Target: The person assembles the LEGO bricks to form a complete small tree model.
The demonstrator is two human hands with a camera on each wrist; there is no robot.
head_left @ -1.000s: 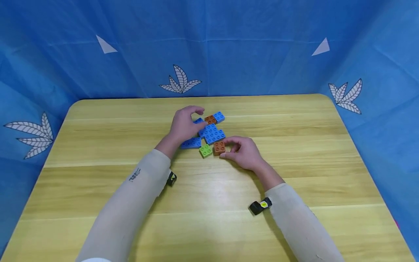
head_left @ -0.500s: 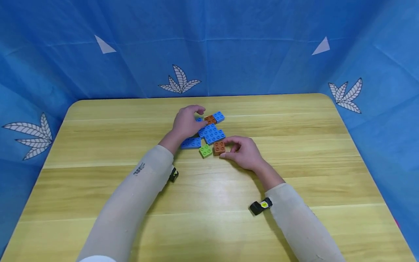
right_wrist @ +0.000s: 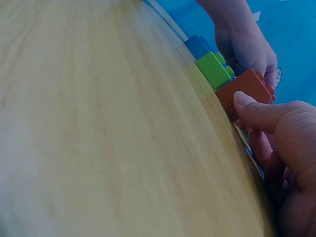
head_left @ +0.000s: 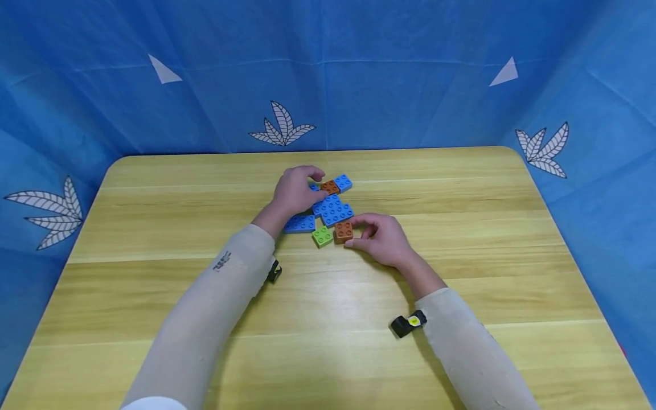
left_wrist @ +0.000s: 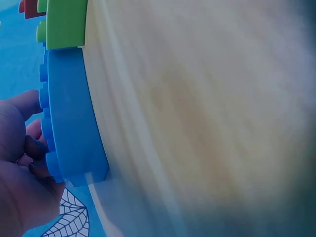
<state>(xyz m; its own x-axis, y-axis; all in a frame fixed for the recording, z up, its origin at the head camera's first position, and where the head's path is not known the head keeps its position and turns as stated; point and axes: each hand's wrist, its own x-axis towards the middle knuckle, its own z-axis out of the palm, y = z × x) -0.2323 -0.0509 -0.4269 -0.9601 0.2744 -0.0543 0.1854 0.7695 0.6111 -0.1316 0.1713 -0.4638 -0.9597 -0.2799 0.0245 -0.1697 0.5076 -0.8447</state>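
My right hand (head_left: 383, 239) pinches two stacked brown toy building bricks (head_left: 343, 232) between thumb and fingers. In the right wrist view its thumb lies against the bricks (right_wrist: 244, 91), with a seam between them. My left hand (head_left: 296, 191) reaches over the left side of the blue bricks, thumb close to the large blue studded piece (head_left: 335, 210). A small blue brick (head_left: 314, 187) shows between its thumb and index finger; I cannot tell whether they grip it. The other left fingers are hidden. In the left wrist view, fingers lie behind a long blue brick (left_wrist: 74, 118).
A lime-green brick (head_left: 322, 236) sits beside the brown bricks. Beyond the large blue piece, a brown brick (head_left: 329, 187) and a small blue brick (head_left: 343, 182) lie end to end. The wooden table (head_left: 512, 239) is backed by a blue cloth (head_left: 389, 85).
My left hand has shifted slightly to the right, covering more of the small blue brick. The right hand and the brown bricks stay where they were.
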